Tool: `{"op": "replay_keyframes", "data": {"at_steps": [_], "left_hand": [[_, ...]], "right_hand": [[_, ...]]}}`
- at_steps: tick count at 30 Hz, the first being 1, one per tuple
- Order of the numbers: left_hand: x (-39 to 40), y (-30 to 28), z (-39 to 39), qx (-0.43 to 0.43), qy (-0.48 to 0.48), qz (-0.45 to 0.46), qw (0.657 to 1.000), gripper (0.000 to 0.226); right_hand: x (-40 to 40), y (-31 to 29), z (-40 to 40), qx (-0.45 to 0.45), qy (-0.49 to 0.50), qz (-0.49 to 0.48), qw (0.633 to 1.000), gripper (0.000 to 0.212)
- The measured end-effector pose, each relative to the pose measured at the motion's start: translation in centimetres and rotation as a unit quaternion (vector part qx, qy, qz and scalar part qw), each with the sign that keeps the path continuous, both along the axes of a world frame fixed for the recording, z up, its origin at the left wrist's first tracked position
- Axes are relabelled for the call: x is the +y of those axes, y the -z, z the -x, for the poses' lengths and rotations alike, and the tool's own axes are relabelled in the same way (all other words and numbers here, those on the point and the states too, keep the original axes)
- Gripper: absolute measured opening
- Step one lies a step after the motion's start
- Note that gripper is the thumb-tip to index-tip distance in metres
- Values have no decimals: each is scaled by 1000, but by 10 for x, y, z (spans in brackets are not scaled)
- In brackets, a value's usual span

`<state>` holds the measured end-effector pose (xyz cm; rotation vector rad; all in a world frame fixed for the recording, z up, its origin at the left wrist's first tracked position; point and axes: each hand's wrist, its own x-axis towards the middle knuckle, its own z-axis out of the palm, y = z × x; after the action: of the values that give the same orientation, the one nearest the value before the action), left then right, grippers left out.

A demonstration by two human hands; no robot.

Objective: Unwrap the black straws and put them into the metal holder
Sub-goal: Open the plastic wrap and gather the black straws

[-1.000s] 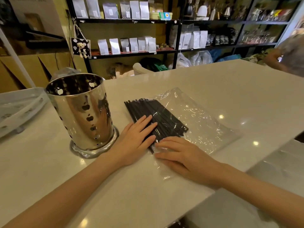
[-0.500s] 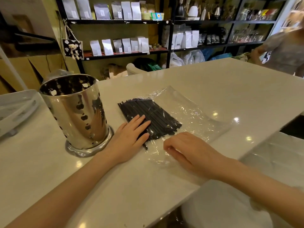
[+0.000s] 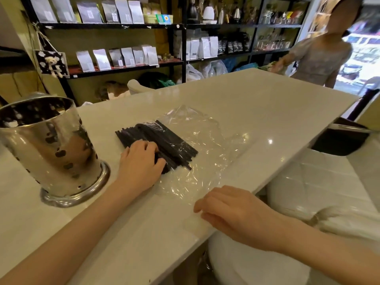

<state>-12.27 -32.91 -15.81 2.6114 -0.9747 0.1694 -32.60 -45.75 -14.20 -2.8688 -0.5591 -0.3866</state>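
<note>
A bundle of black straws (image 3: 164, 140) lies on the white counter, partly inside a crumpled clear plastic wrapper (image 3: 207, 136). My left hand (image 3: 141, 161) rests on the near-left end of the bundle with fingers curled around the straws. My right hand (image 3: 232, 212) is near the counter's front edge, fingers closed on the near end of the wrapper. The shiny metal holder (image 3: 49, 147), perforated with small cut-outs, stands upright to the left of the straws.
The counter (image 3: 257, 99) ends close to my right hand, with a white padded stool (image 3: 318, 186) below it. Shelves of pouches (image 3: 123, 56) stand behind. A person (image 3: 320, 56) stands at the far right corner.
My right hand drew back toward the counter's front edge, pulling the wrapper, which now bunches up beyond the straws. My left hand's fingers curled onto the bundle. The camera swung right.
</note>
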Motion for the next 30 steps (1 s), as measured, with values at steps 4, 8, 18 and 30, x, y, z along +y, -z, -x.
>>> {"op": "replay_keyframes", "data": {"at_steps": [4,8,18,30], "left_hand": [[-35,-5,7,-30,49,-5,998,46],[-61,2,11,-44,181,-61,980,53],[-68,16,11,-47,193,-121,973,50],[-67,18,14,-69,192,-98,974,64]], "right_hand": [[-6,-4,-1,67,34,-179,981,47],[-23,-17,-21,114,109,-215,964,60],[-81,-18,-53,121,173,-7,977,22],[-84,1,-1,-227,99,233,940,24]]}}
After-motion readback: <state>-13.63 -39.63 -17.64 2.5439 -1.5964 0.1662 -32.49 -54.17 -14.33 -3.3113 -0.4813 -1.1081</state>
